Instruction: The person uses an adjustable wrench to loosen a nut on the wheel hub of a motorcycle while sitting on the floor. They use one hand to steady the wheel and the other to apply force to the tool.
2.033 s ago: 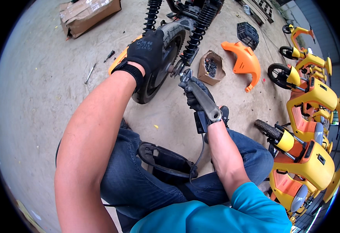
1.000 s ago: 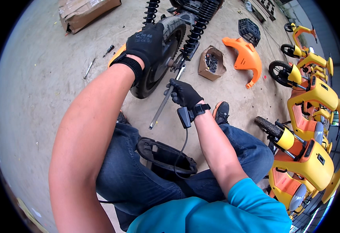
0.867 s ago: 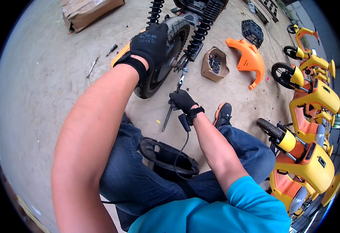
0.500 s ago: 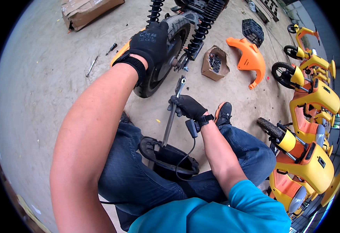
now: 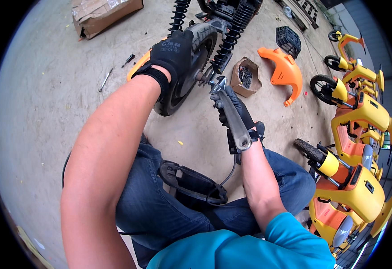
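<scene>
My left hand (image 5: 172, 54), in a black glove, lies over the top of the black-tyred wheel (image 5: 176, 99), its fingers curled onto the tread and partly hidden. My right hand (image 5: 236, 107), also gloved in black, is closed around a steel adjustable wrench (image 5: 235, 117). The wrench's jaw points up and away, at the axle end beside the wheel's hub. Whether the jaw touches the axle I cannot tell. Its handle slants back over my right wrist. A black coil-spring shock absorber (image 5: 230, 38) rises just right of the wheel, with a second spring (image 5: 178, 15) on the left.
A cardboard box of small hardware (image 5: 245, 78) stands right of the axle, near an orange fender (image 5: 282, 71) and a black basket (image 5: 288, 41). Tools (image 5: 105, 80) lie on the floor at left. A carton (image 5: 101, 17) sits far left; yellow scooters (image 5: 361, 179) line the right.
My right hand has moved up and right toward the axle. The wrench has been turned end for end, its jaw now at the axle. My left hand stays on the wheel.
</scene>
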Demonstrator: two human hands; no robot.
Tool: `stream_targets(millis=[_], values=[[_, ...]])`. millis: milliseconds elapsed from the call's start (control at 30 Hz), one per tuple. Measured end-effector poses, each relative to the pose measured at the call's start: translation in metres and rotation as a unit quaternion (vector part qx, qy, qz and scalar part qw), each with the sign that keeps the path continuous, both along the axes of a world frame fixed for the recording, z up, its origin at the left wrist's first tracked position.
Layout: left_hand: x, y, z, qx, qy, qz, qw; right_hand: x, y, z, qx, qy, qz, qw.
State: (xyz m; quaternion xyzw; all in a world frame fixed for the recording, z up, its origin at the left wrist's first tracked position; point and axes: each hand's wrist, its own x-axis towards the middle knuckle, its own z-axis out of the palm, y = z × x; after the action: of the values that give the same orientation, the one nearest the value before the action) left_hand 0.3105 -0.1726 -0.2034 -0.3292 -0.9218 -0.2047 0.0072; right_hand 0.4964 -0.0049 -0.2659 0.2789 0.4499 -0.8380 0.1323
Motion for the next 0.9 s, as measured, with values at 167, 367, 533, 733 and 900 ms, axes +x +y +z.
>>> stream_targets(millis=[167, 367, 533, 733, 900], values=[[0.001, 0.001, 0.002, -0.002, 0.004, -0.007, 1.000, -0.002, 0.030, -0.030, -0.177, 0.019, 0.036, 0.983], [0.000, 0.001, 0.000, -0.006, 0.008, -0.006, 1.000, -0.008, 0.028, -0.031, -0.140, 0.016, 0.035, 0.989], [0.001, 0.001, 0.001, -0.010, 0.007, -0.006, 1.000, -0.014, 0.019, -0.012, -0.063, -0.008, 0.032, 0.997], [0.002, 0.000, 0.001, 0.006, 0.016, -0.007, 1.000, -0.030, 0.006, -0.012, 0.023, -0.020, -0.020, 0.999], [0.001, 0.001, 0.002, -0.006, 0.011, -0.006, 1.000, -0.039, 0.004, -0.039, -0.063, -0.028, -0.015, 0.997]])
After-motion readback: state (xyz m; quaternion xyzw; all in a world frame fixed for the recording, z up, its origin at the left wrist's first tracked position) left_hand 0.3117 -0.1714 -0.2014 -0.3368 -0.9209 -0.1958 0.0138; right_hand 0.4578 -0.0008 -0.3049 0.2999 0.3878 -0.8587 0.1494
